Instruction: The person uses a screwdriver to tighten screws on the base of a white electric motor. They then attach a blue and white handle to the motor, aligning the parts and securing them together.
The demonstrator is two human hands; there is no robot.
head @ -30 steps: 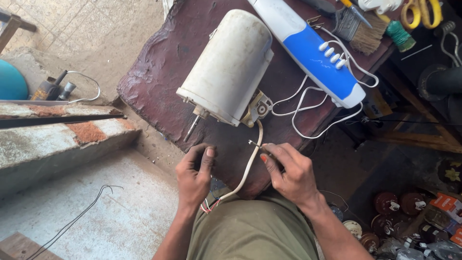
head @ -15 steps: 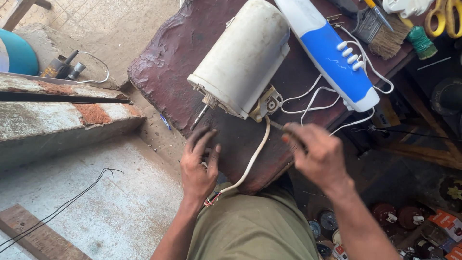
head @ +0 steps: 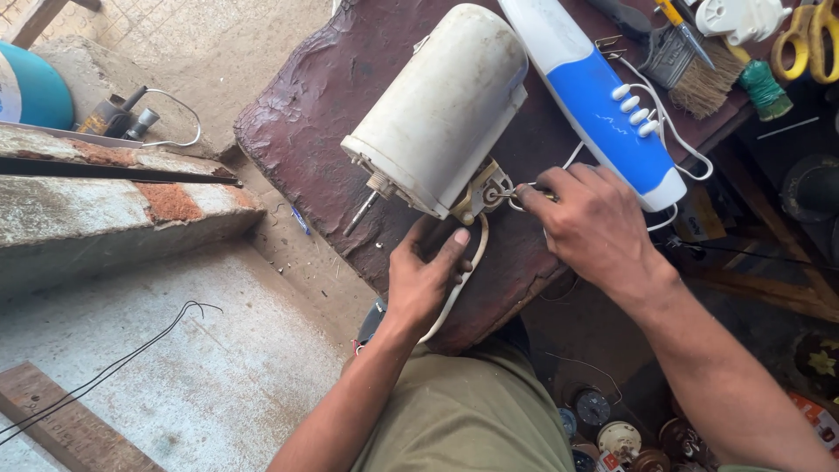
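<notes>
The right hand (head: 594, 227) is now lying at the bracket end of the dirty white cylindrical motor housing (head: 446, 105); half a second ago it was hovering lower, over the near edge of the desk, and a second ago both hands were close together at the flat white cable (head: 459, 284). The fingers of this hand are curling tight around something small at the cream metal bracket (head: 485, 192). A thin white wire loop (head: 524, 188) is showing just beside the fingertips, but I cannot tell exactly what the grip is holding, because the knuckles are covering it.

The left hand (head: 424, 280) is resting on the worn dark brown desk (head: 323, 114) near its front edge. Its fingers are half bent and pressing down on the flat white cable, with the thumb pointing toward the bracket. It has moved only a little.

The motor housing is lying on its side in the middle of the desk, with its short steel shaft (head: 363, 212) pointing to the left edge. Beside it, toward the right edge, the long white and blue plastic panel with four white buttons (head: 603, 105) is lying, touching the right hand.

In my judgement the work is passing from handling the cable to working at the wire connection on the bracket.
</notes>
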